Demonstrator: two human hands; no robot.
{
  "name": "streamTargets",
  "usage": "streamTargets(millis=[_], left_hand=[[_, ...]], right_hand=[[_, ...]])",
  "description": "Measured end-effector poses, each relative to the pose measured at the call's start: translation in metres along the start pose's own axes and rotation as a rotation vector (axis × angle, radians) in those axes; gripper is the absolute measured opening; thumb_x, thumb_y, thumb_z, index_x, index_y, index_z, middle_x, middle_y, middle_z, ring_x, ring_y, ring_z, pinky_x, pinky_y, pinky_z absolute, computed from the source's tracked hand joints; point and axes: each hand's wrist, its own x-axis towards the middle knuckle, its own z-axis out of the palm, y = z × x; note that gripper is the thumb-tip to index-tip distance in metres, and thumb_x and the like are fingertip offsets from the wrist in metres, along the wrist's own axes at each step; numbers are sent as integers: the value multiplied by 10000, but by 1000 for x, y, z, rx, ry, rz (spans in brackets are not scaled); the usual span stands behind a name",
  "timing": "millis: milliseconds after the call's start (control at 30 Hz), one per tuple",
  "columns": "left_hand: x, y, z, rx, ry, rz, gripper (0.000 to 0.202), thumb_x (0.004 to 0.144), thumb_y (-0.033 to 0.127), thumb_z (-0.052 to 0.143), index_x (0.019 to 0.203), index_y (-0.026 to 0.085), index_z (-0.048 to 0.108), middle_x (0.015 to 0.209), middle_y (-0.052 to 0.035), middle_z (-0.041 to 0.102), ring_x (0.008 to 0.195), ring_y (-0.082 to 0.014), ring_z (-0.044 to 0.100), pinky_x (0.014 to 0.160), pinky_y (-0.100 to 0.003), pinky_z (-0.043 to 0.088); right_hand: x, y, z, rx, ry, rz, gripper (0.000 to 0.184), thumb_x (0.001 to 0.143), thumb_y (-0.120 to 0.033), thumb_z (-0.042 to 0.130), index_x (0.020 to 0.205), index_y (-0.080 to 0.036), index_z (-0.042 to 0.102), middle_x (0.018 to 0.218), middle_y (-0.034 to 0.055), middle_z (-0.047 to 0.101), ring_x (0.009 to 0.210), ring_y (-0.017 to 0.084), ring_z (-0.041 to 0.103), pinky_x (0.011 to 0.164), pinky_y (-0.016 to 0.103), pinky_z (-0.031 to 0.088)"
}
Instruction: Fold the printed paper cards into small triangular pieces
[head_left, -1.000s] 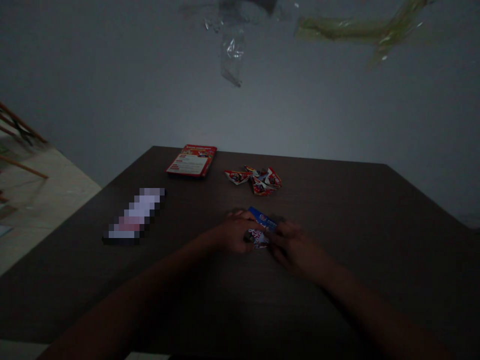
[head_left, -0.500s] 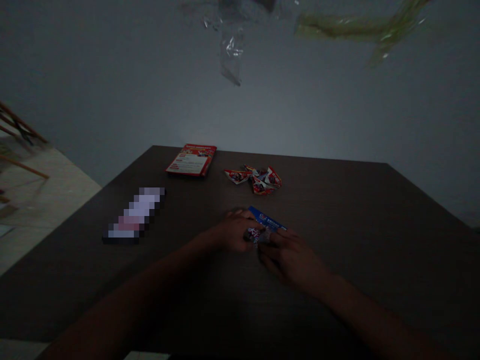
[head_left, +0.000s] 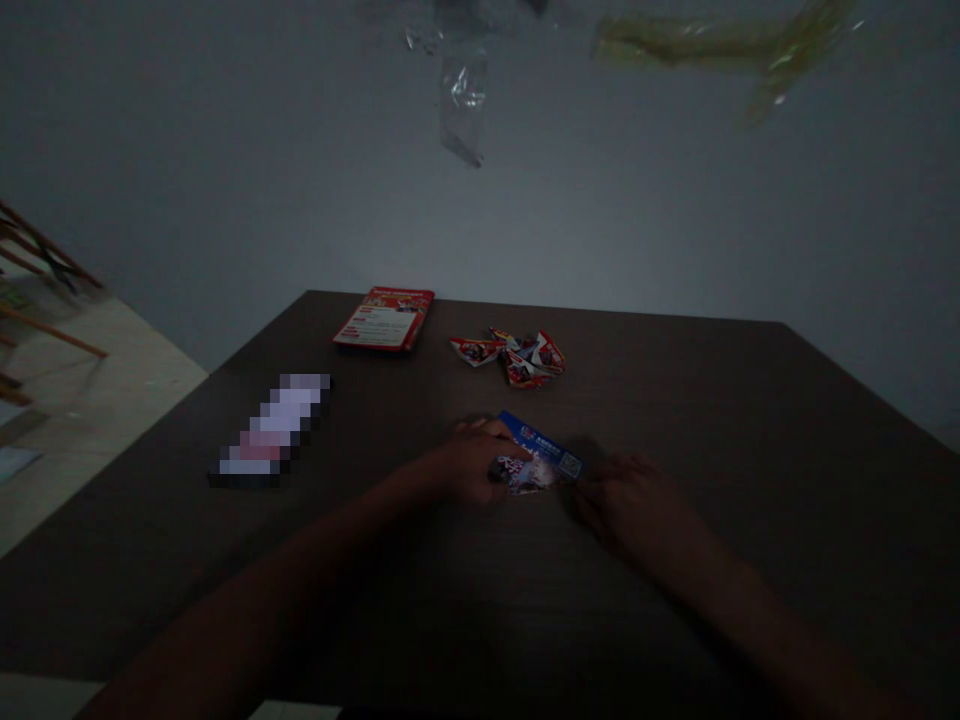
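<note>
A folded printed leaflet (head_left: pixel 551 450), blue with a small square code and a pictured lower part, lies on the table in front of me. My left hand (head_left: pixel 480 462) rests over its left end, holding it down with an index finger stretched across the print. At the right corner of the leaflet is my right hand (head_left: pixel 619 495), its fingers drawn together on the edge; the exact grip is too dark to see. Farther back stands a cluster of folded red and white paper pieces (head_left: pixel 525 360).
A stack of red and white leaflets (head_left: pixel 382 320) lies at the back left of the brown table (head_left: pixel 712 400). A phone (head_left: pixel 274 430) with a blurred screen lies to the left. Behind the table is a wall (head_left: pixel 600 200) with tape on it.
My right hand has slid right along the leaflet to its corner, uncovering the square code and more of the picture. The left hand has stayed on the left end.
</note>
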Motion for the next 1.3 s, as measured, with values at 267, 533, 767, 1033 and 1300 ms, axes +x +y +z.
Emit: streamTargets(millis=[267,533,767,1033,1300], left_hand=[[-2,2,2,26,48,26,515,671,326,632,1181,318,559,1161,-43,513,1076,-275,427,921,-425,317],[-1,-4,7,65,153,65,455,691,278,605,1144,321,583,1190,-32,500,1103,-262,400,931,-412,280],[4,-9,14,134,367,-110,371,731,280,571,1101,256,596,1185,-63,474,1105,-265,388,917,-424,302],[5,-8,15,145,380,-135,251,822,165,433,977,223,623,1020,-49,555,990,-214,459,825,-375,349],[8,-14,16,145,338,-7,306,774,99,470,984,229,651,994,-43,579,957,-205,472,796,-357,332]], right_hand=[[11,13,1,73,34,23,254,861,-294,464,774,-198,682,768,79,619,799,233,559,756,388,388],[21,21,18,177,115,-26,293,840,-233,493,1095,-207,634,1069,100,590,1012,247,507,874,411,393],[18,9,17,207,145,-133,258,821,-203,510,1029,-196,663,1185,100,567,1107,262,477,943,449,365],[18,4,19,418,182,-246,367,815,-170,495,1171,-173,582,1190,104,583,1089,208,527,949,363,420],[29,44,28,461,353,-12,433,767,-125,467,1183,-189,569,1196,109,589,1089,253,547,942,444,429]])
